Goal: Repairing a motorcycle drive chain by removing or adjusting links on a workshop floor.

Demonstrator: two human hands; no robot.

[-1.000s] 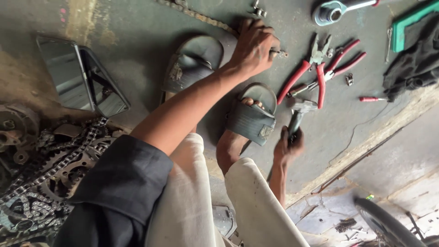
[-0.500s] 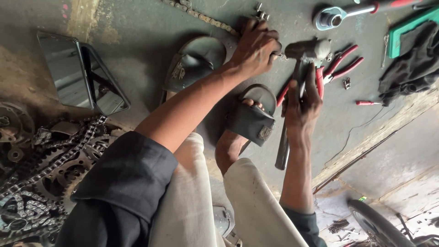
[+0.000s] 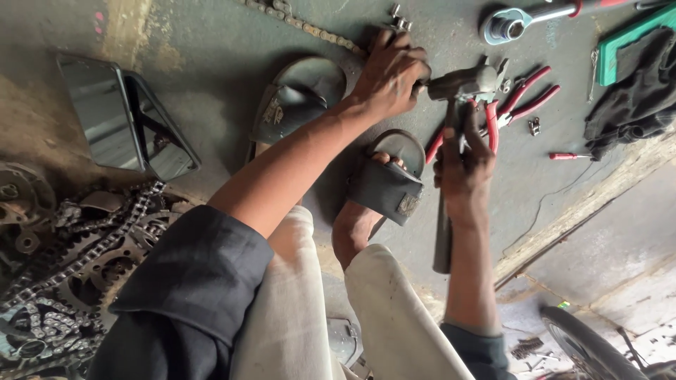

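My left hand [image 3: 391,70] is closed over the end of a bicycle-type chain [image 3: 303,24] that lies on the dark floor, pinning a small part I cannot make out. My right hand [image 3: 461,165] grips a hammer by its handle [image 3: 442,232]. The hammer's metal head [image 3: 465,84] sits just right of my left fingers, close to the floor. Red-handled pliers [image 3: 524,98] lie right behind the hammer head. My feet are in two dark sandals [image 3: 387,183], just below the hands.
Two rectangular mirrors [image 3: 123,119] lie at the left. A pile of sprockets and chains [image 3: 63,260] fills the lower left. A ratchet wrench [image 3: 521,21], a green tray [image 3: 627,35], a black cloth [image 3: 637,98] and a small red screwdriver [image 3: 570,156] lie at the right; a tyre [image 3: 591,345] is at the bottom right.
My right hand took the hammer from beside the sandal and brought its head up next to my left hand. The left hand stayed on the chain end.
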